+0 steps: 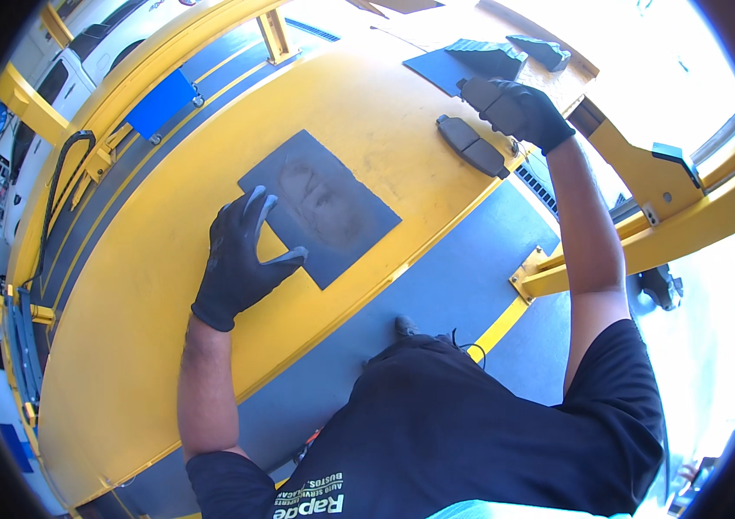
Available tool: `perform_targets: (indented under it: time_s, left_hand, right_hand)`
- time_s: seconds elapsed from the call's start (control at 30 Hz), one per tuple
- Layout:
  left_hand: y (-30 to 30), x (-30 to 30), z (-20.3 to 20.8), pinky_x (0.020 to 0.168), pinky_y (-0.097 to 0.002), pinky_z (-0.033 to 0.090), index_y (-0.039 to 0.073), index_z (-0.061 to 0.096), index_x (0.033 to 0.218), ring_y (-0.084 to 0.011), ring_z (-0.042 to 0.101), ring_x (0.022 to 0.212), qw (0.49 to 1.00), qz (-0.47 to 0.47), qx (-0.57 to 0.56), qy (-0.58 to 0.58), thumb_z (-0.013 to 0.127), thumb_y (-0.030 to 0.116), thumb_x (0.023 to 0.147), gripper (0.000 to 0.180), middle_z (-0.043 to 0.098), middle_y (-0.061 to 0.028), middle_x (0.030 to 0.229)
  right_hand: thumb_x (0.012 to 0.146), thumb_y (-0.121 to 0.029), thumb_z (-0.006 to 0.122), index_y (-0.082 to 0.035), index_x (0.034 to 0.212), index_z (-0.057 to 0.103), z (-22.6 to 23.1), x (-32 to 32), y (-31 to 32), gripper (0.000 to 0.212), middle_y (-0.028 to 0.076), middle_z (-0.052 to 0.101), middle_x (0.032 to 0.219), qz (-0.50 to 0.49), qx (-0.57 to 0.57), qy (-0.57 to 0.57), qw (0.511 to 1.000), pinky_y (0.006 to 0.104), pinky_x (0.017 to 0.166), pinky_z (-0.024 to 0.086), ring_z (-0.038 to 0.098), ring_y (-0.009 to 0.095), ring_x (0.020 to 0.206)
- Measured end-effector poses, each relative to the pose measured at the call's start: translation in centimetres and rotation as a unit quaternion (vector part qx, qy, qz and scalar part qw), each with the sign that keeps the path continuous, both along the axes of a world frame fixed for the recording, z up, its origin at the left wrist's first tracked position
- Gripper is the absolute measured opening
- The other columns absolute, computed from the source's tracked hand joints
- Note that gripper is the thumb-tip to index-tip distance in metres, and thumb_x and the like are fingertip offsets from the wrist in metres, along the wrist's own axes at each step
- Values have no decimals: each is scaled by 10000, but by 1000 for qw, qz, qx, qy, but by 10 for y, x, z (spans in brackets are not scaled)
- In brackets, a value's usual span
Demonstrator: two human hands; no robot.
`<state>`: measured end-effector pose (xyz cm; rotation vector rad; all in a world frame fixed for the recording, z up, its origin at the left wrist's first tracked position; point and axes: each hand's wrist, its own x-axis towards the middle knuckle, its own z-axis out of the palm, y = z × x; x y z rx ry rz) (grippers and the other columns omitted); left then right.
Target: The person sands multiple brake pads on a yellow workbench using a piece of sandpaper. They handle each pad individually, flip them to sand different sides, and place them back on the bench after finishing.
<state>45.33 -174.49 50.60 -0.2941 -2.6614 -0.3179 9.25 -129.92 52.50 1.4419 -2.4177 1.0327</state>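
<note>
Holds a dark brake pad (pixel 481 95) in the gloved right hand (pixel 536 114), with fingers curled round it, at the far right of the yellow bench (pixel 125 372). Spreads the fingers of the gloved left hand (pixel 242 251) in an arch over the left edge of a dark grey sheet (pixel 359 221), gripping nothing; impossible to judge contact with the sheet from this view.

To handle the pad well, grip firmly by the edges, leave the flat faces clear of the glove and keep it level. Best, probably, to steady the sheet by its margin, away from the smudged patch near the middle.

By count, moving outward: one pad in the right hand; one second pad (pixel 473 147) lying on the bench near that hand; one grey sheet, flat on the bench; two dark greenish blocks (pixel 487 57) beyond the right hand, of uncertain kind; one blue sheet (pixel 432 69) next to them. Farther left, past the bench, one blue wheeled panel (pixel 161 105).
</note>
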Motion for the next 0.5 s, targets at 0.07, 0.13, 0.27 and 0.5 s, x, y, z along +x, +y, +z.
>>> perform_targets:
  time_s: [0.07, 0.13, 0.27, 0.5]
  left_hand:
    - [0, 1, 1, 1164, -528, 391, 22, 517, 1488, -388, 515, 1365, 1000, 3, 4, -10, 893, 469, 843, 870, 541, -198, 1492]
    - [1, 2, 3, 1161, -522, 396, 24, 513, 1496, -382, 523, 1358, 999, 7, 20, -25, 897, 459, 843, 873, 545, -187, 1494]
    - [-2, 2, 1, 1154, -516, 407, 30, 502, 1514, -370, 524, 1361, 1000, 3, 1, -14, 896, 462, 848, 886, 544, -178, 1503]
    - [-3, 0, 0, 1152, -509, 418, 33, 492, 1532, -369, 516, 1375, 1000, 3, 2, -20, 891, 472, 853, 901, 533, -180, 1515]
  right_hand:
    - [938, -119, 707, -19, 1155, 783, -12, -14, 3, 251, 99, 768, 1230, 24, -7, 25, 999, 324, 916, 596, 734, 194, 1057]
    - [953, -122, 688, -27, 1179, 782, -19, -19, -1, 263, 101, 761, 1257, -7, -47, -83, 995, 319, 951, 585, 724, 189, 1089]
    - [995, -133, 637, -37, 1269, 758, -19, -18, -18, 314, 88, 748, 1289, -42, -93, -235, 967, 299, 977, 576, 711, 161, 1106]
    - [1017, -106, 571, 3, 1364, 700, -16, -23, -53, 386, 66, 735, 1281, -70, -123, -344, 928, 276, 979, 563, 699, 136, 1103]
